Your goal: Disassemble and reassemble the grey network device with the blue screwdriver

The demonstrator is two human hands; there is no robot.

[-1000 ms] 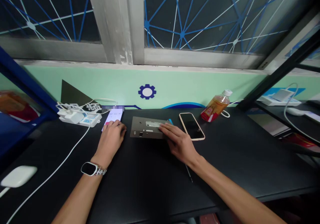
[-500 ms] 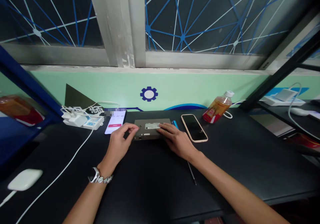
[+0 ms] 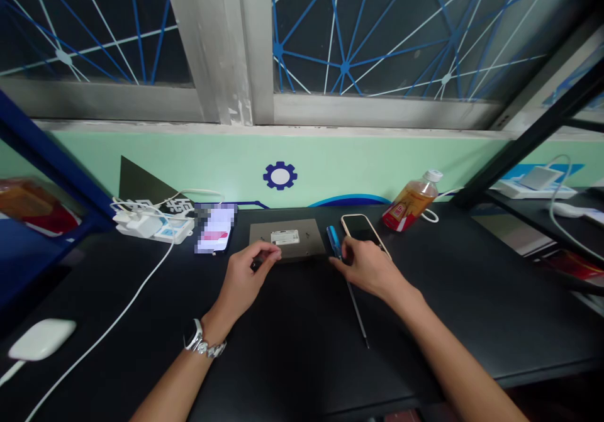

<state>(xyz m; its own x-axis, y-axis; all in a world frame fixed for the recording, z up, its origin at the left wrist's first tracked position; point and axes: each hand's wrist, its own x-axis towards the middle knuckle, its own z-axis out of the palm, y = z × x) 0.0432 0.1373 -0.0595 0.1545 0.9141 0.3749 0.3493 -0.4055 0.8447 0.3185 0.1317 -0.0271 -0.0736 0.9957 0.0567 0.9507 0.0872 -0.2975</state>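
A flat grey metal box [image 3: 308, 241] with a white label lies on the black desk. Small screw-like bits show on its top. My left hand [image 3: 248, 274] is at the box's front left edge, thumb and fingertips pinched together; anything between them is too small to make out. A long thin screwdriver [image 3: 357, 312] with a blue handle lies to the right of the box, its tip toward me. My right hand [image 3: 372, 268] is closed about the lower end of that handle, thumb on one side and curled fingers on the other.
Beside the right hand lies a phone in a beige case [image 3: 361, 226], with a tilted drink bottle [image 3: 410, 202] behind it. A lit phone [image 3: 217, 230] and a power strip [image 3: 165, 228] with white cables stand to the left. A white charger [image 3: 42, 339] sits near left.
My right hand has left the box and moved right to the screwdriver. My left hand has shifted right along the box's front edge, still pinched.
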